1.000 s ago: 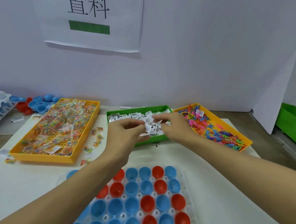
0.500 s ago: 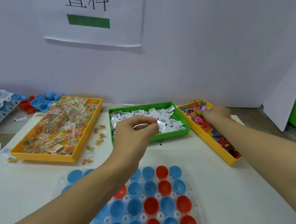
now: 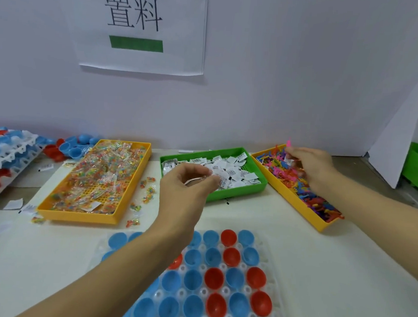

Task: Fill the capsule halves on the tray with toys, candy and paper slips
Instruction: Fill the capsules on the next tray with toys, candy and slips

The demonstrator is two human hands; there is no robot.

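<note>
Brimming green tray (image 3: 258,184) — paper slips (image 3: 231,170)

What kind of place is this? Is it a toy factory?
Probably a small packing workstation, not a home. Sorted supply trays of wrapped candy, paper slips and tiny plastic toys sit behind a tray of open capsule halves, under a printed sign.

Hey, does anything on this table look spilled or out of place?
Yes. Several candy packets lie loose on the table, outside the left yellow tray, along its right and front edges. A few paper slips are also strewn at the table's left edge.
</note>
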